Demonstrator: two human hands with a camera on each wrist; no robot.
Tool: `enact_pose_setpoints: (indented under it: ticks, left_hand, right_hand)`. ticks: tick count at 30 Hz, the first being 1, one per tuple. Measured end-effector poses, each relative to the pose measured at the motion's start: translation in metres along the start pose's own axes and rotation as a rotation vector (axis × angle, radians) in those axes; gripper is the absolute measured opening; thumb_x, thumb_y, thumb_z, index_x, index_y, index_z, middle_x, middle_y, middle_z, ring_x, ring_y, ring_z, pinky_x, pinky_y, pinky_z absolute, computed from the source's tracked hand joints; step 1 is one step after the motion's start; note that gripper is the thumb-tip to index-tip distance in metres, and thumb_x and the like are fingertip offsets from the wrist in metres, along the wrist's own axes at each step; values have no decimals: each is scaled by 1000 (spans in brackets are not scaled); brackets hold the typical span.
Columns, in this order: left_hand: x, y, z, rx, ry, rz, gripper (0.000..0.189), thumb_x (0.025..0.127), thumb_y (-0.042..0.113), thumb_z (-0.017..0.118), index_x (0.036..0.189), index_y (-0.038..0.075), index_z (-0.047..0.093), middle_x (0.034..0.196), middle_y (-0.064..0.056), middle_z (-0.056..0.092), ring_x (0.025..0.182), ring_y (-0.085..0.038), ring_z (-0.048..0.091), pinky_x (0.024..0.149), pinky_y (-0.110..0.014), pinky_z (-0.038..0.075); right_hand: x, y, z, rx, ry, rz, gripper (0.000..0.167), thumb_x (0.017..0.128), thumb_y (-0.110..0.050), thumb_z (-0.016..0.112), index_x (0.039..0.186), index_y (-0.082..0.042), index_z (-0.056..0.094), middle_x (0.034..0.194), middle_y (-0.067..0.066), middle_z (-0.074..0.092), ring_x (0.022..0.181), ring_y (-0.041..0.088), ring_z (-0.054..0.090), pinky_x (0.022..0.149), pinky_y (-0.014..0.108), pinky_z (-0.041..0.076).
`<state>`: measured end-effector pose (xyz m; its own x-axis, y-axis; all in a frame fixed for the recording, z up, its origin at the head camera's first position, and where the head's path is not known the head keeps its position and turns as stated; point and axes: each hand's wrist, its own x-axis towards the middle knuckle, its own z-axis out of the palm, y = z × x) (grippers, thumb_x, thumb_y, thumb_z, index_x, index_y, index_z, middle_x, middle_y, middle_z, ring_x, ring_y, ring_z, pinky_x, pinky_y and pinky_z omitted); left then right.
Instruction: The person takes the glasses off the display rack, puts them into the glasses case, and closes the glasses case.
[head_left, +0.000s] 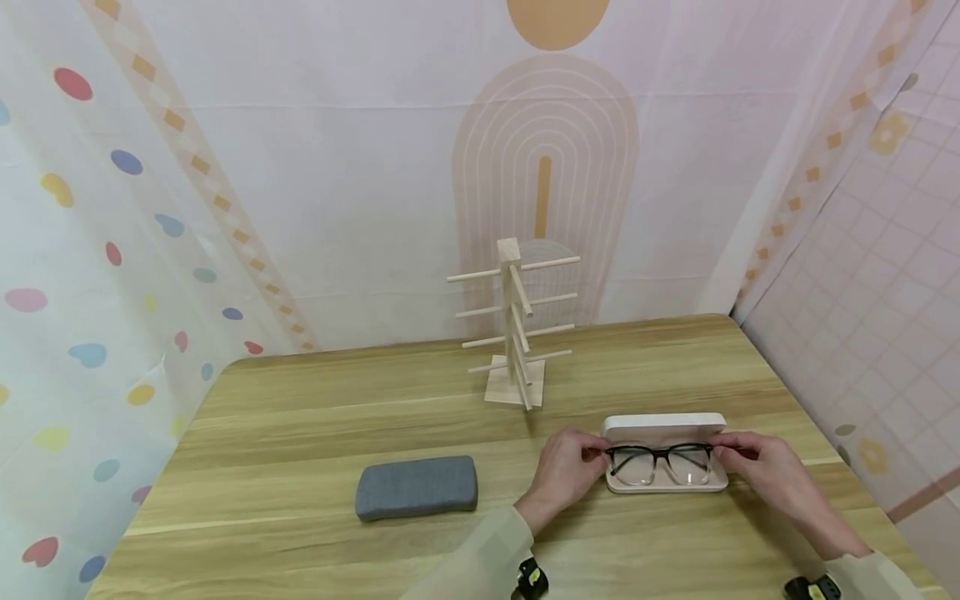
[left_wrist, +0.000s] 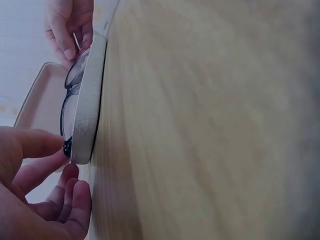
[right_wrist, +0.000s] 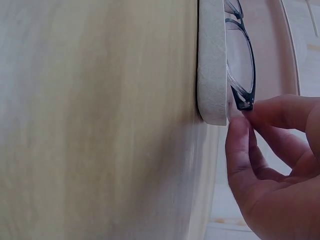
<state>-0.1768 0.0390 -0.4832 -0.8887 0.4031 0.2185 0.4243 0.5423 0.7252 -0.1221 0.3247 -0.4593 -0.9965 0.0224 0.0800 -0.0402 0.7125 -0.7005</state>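
Black-framed eyeglasses (head_left: 660, 458) with clear lower rims sit partly inside an open white glasses case (head_left: 663, 422), whose lid stands up behind them. My left hand (head_left: 566, 471) pinches the frame's left hinge corner between thumb and index finger; its other fingers curl beside the case's end in the left wrist view. At the opposite corner my right hand (head_left: 772, 471) pinches the frame by the hinge, as the right wrist view shows close up (right_wrist: 280, 145). The temples are largely hidden behind the lenses and inside the case.
A closed grey glasses case (head_left: 417, 487) lies on the wooden table (head_left: 300, 433) to the left of my left hand. Behind, a wooden display stand (head_left: 510, 333) with several pegs rises from a square base. Patterned curtains (head_left: 360, 167) hang along the table's back and sides.
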Motion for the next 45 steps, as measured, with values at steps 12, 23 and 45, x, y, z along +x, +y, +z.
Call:
enact_pose_setpoints:
  ticks: [12,23,45]
  left_hand:
    - [-3,0,-4,-65,-25,-62,15,90,9,73,102,8,81,100,0,75,93,-9,65,83,-24,51]
    - [-6,-1,-6,-251,27,-127,21,92,7,66,111,1,70,95,-1,73,85,-6,68,77,-20,55]
    - [9,14,-3,-330,-34,-327,55,99,60,58,125,13,71,106,0,74,97,-14,68,79,-34,56]
  right_hand:
    - [-4,4,0,47,-16,-12,26,101,-8,64,119,9,71,117,26,71,90,-7,57,72,18,52]
    - [-8,2,-9,56,100,89,32,107,-15,54,123,10,66,107,21,72,79,-5,60,66,19,52]
    - [9,-5,0,305,-96,105,61,114,-33,36,150,17,33,138,43,51,111,21,66,81,20,56]
